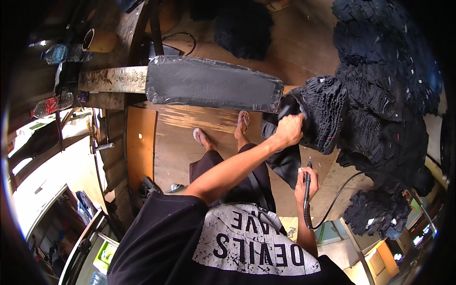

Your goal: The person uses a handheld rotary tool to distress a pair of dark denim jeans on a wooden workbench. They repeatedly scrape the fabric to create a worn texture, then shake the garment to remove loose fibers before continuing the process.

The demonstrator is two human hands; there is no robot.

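My left hand point(289, 130) is closed on a piece of black cloth point(284, 161), which hangs down below it at the right end of a long padded board point(213, 84). My right hand point(306, 184), lower and nearer to me, grips a black pen-shaped soldering iron point(308, 183). Its thin tip points away from me, a little apart from the cloth. From the handle's lower end a black cord point(339, 192) loops off to the right. Directly beside my left hand is gathered black fabric point(324, 114), part of a larger heap.
Big piles of black garments point(380, 90) fill the right side, and a smaller heap point(377, 211) lies nearer. Another dark pile point(244, 31) sits on the floor beyond the board. Plastic bottles point(52, 104) and a brown pot point(99, 41) are at the left.
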